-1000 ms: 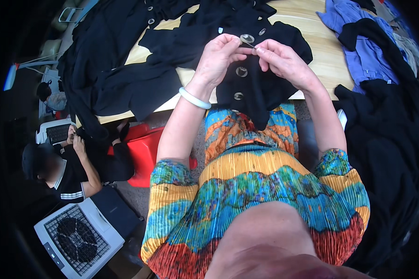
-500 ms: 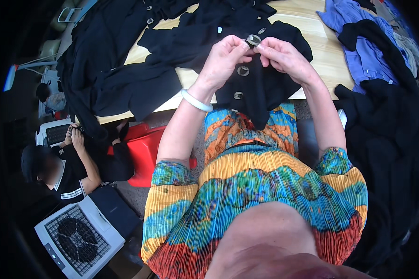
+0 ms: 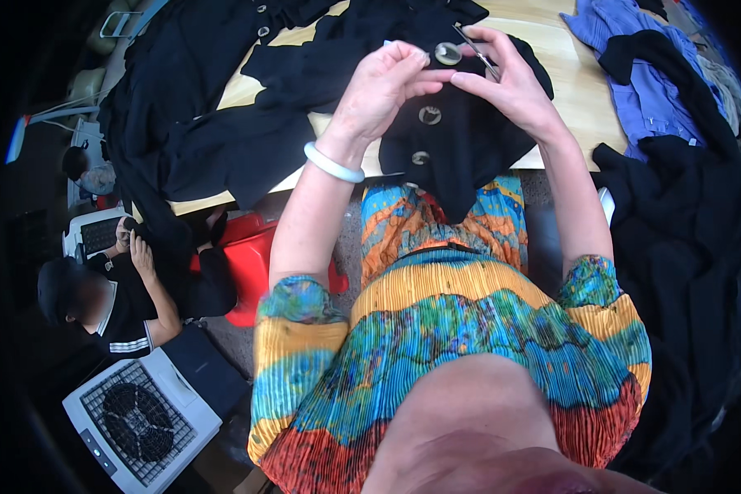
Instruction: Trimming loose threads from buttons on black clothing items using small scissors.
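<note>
A black garment [image 3: 461, 140] with large round buttons lies over the near edge of the table and hangs toward my lap. My left hand [image 3: 387, 86] is just left of the uppermost near button [image 3: 448, 54], its thumb and index finger pinched together; whatever is between them is too small to make out. On the button's other side, my right hand [image 3: 510, 86] holds a slim metal tool [image 3: 479, 53], which looks like thread snips, across its fingers. The right thumb points toward the left fingers, below the button.
More black garments [image 3: 247, 148] cover the left of the wooden table [image 3: 584, 90]. Purple clothing [image 3: 642, 99] and a dark pile [image 3: 675, 230] lie at right. A red stool [image 3: 251, 267], a seated person [image 3: 123, 296] and a grey-white fan unit [image 3: 144, 420] are at left.
Both hands were pinched close together at the button. My left hand has shifted slightly left and up; my right hand has opened out, and the slim metal tool now shows in it.
</note>
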The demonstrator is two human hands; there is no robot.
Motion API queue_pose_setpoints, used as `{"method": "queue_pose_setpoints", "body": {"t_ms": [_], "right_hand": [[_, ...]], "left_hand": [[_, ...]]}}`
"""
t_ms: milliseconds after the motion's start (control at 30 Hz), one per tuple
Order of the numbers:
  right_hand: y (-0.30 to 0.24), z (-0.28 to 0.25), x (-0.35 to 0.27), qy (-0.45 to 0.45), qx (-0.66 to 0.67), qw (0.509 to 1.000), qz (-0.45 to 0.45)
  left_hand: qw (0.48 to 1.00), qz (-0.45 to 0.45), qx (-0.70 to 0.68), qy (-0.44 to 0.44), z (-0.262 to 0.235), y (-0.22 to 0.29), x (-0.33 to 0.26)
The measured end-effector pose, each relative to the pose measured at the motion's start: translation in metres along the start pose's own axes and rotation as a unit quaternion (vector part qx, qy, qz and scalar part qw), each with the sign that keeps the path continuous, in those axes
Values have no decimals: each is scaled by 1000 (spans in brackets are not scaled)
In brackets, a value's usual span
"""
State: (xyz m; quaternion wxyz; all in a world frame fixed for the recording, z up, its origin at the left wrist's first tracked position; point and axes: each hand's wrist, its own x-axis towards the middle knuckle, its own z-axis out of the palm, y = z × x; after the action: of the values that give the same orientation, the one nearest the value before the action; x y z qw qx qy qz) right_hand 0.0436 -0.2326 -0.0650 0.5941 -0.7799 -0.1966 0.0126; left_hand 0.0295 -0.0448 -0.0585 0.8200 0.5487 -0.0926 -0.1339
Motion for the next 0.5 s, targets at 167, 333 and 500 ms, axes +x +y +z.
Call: {"method": "queue_pose_setpoints", "body": {"t_ms": [167, 333, 500], "right_hand": [[3, 3, 13, -17, 121, 992, 18], [-46, -21, 23, 54, 232, 969, 62], [-68, -27, 34, 52, 344, 935, 68]], "left_hand": [[997, 38, 24, 59, 2, 14, 5], [984, 57, 41, 163, -21, 0, 2], [995, 64, 43, 59, 15, -5, -4]]}}
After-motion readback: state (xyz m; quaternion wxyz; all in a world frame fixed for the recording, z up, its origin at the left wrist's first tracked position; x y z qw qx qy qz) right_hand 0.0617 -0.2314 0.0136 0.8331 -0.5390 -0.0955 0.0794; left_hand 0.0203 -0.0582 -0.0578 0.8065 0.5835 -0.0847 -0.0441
